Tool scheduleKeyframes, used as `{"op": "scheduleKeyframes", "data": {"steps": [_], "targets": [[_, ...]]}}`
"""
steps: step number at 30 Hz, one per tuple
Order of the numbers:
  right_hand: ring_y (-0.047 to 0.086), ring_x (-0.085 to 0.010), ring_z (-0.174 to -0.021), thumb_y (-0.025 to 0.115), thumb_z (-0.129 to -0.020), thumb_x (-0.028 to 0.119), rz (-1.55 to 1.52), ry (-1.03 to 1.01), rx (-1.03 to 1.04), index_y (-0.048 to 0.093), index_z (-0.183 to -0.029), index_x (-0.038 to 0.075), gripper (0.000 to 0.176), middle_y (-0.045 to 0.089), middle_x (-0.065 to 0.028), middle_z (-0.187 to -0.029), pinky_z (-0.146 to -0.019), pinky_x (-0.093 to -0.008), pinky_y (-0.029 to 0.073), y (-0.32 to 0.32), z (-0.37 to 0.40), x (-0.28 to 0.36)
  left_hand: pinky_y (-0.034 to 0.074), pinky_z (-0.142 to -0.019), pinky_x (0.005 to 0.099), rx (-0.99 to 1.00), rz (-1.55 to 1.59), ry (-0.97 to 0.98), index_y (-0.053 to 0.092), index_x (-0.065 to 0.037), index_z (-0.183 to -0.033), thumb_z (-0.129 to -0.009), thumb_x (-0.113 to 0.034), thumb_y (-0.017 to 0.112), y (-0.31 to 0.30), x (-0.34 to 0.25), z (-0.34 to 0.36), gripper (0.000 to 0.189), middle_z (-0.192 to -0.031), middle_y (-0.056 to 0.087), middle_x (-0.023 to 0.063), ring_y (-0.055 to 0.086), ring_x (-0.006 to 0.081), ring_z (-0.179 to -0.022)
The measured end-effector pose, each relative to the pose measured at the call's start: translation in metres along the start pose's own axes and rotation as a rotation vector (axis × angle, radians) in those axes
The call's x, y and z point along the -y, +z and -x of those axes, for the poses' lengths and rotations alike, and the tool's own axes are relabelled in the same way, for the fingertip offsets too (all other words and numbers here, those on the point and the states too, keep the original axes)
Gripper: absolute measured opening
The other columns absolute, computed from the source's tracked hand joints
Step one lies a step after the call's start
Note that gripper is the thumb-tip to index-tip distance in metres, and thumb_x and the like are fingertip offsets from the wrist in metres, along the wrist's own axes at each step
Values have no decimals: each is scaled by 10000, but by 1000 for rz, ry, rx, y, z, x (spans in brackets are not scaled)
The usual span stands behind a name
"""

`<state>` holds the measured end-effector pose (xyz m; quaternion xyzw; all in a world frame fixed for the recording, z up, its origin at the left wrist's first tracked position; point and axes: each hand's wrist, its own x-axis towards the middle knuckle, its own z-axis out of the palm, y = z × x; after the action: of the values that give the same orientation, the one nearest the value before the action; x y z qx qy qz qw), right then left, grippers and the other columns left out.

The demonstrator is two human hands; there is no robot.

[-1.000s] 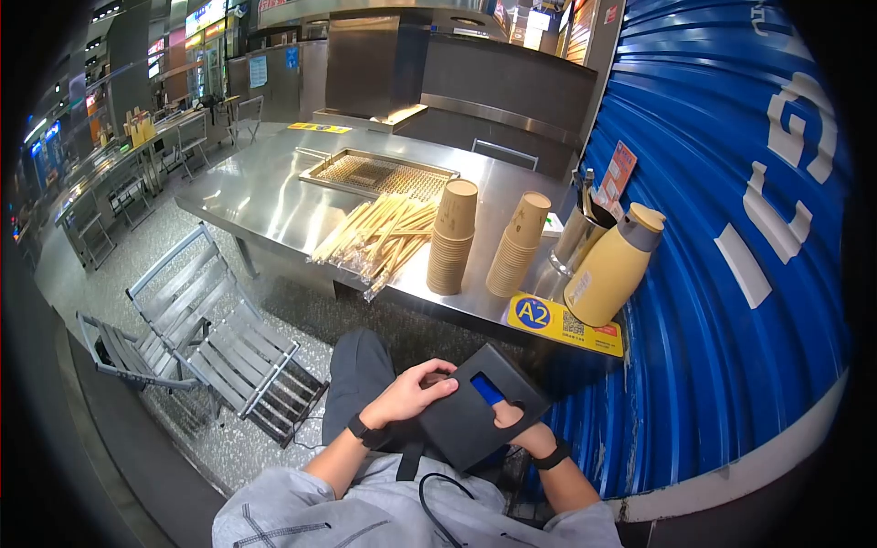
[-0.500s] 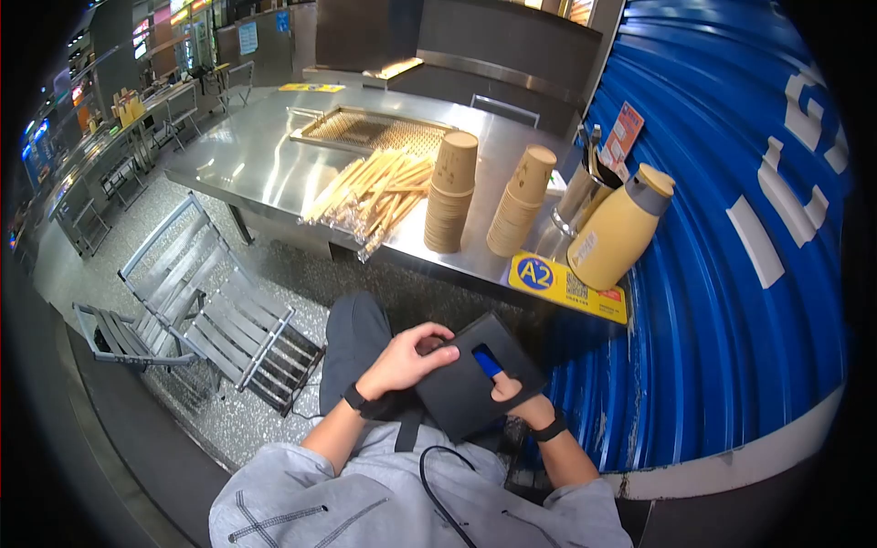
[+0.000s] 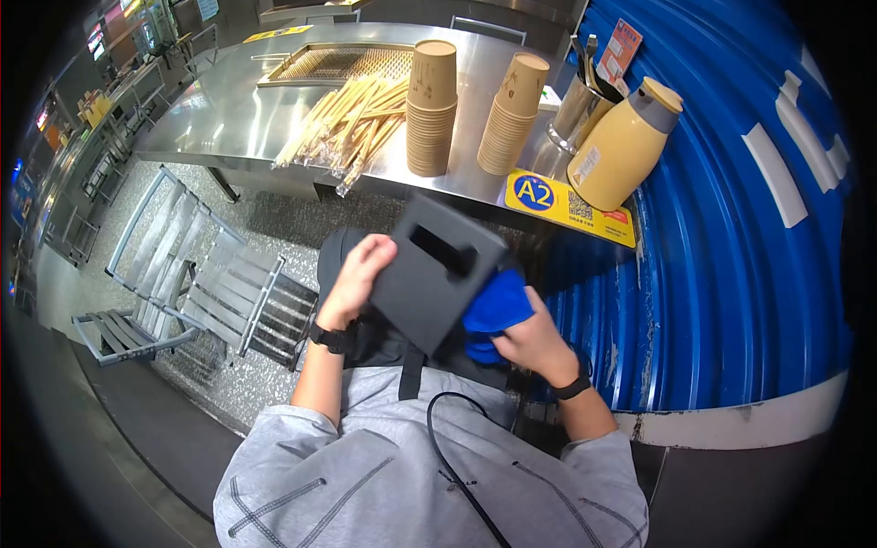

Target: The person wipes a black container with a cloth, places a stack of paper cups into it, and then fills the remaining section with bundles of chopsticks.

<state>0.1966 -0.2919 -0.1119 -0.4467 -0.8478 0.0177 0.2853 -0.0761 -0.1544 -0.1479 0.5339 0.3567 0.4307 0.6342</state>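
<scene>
1. The landmark is the matte black box [image 3: 416,297] with a slot cut in its face. It is held tilted above the lap, on the near side of the stainless-steel table [image 3: 215,119].
2. The left hand [image 3: 352,283] is at the box's left edge, partly closed around it, with one digit over the front face.
3. The right hand [image 3: 539,342], to the box's lower right, is nearly closed, pinching the bright blue soft cloth [image 3: 493,306] between thumb and fingers.
4. The relation that matters: the cloth lies along the box's lower-right edge, between box and right hand, so the right hand is the nearer one to it. The box's longer visible sides slant from upper right to lower left; its slot runs across them, from upper left to lower right.
5. Beyond the box, on the table, are the wood-coloured sticks in clear wrapping [image 3: 352,114] and two stacks of brown paper cups [image 3: 429,137]. To its upper right stand the pale yellow jug [image 3: 621,151] and the yellow A2 sign [image 3: 566,205].
6. Hidden: most left-hand fingertips, the box's underside and interior, which shows only dark through the slot. Whether any cloth reaches inside or is fixed to the box cannot be told; its lower folds are partly covered by the right hand.
</scene>
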Motion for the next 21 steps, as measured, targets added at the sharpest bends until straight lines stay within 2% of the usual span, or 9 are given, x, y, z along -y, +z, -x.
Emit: {"op": "scheduleKeyframes", "data": {"steps": [2, 4, 6, 8, 10, 13, 16, 18, 21], "targets": [[637, -335, -995, 718, -683, -1, -223, 42, -201, 700, -998, 93, 330, 688, -119, -1004, -929, -421, 476, -19, -9, -2, 501, -856, 274, -77, 282, -128, 624, -39, -1160, -1013, -422, 501, -7, -14, 2, 429, -1075, 663, 29, 624, 134, -966], [654, -272, -986, 737, -745, -17, -159, 172, -370, 697, -1016, 58, 284, 704, -104, -1013, -914, -375, 482, -35, -8, -11, 515, -901, 307, -105, 552, -197, 618, -39, -1208, -1015, -473, 465, -20, -15, 1, 498, -1119, 668, 52, 639, 175, -1018], [643, -204, -999, 726, -851, 56, -219, 576, -589, 689, -1059, 4, 218, 707, -94, -1055, -920, -335, 476, -41, -10, -21, 507, -961, 345, -74, 721, -129, 581, -50, -1294, -1014, -522, 424, -23, -8, -2, 571, -1213, 650, 98, 633, 213, -1085], [670, -208, -924, 693, -907, 115, -21, 574, -893, 685, -1053, -43, 214, 717, -127, -1016, -852, -332, 497, -48, -33, -43, 499, -972, 343, -44, 805, -112, 569, -46, -1307, -1021, -515, 407, -24, -2, -3, 572, -1231, 640, 99, 625, 212, -1101], [675, -209, -926, 679, -921, 125, 24, 415, -1021, 668, -1106, -56, 259, 717, -149, -1022, -863, -326, 498, -57, -61, -71, 491, -983, 341, -16, 864, -113, 558, -42, -1319, -1028, -507, 390, -23, 6, -2, 574, -1249, 631, 100, 617, 212, -1116], [682, -244, -930, 663, -934, 165, 76, 453, -859, 652, -1106, -65, 287, 711, -184, -1037, -870, -328, 502, -63, -82, -118, 478, -999, 338, 21, 899, -140, 540, -37, -1339, -1039, -496, 365, -21, 15, -2, 576, -1276, 617, 102, 604, 212, -1140], [630, -411, -1036, 684, -896, 284, 274, 529, -311, 610, -1167, -83, 462, 655, -278, -1089, -928, -400, 480, -62, -84, -158, 466, -1016, 335, 64, 885, -184, 523, -32, -1358, -1049, -485, 340, -23, 21, -6, 578, -1303, 603, 104, 592, 211, -1163], [574, -416, -1153, 670, -903, 281, 198, 610, -179, 564, -1242, -92, 516, 613, -269, -1218, -977, -410, 450, -53, -79, -161, 458, -1026, 333, 90, 864, -208, 511, -28, -1371, -1056, -477, 323, -24, 25, -8, 580, -1321, 594, 105, 584, 211, -1179], [577, -358, -1179, 666, -910, 222, 217, 577, -384, 573, -1261, -60, 460, 625, -217, -1234, -998, -385, 435, -39, -87, -126, 459, -1022, 324, 88, 802, -202, 498, -18, -1378, -1068, -459, 297, -30, 43, -12, 576, -1326, 588, 97, 583, 198, -1173]]}}
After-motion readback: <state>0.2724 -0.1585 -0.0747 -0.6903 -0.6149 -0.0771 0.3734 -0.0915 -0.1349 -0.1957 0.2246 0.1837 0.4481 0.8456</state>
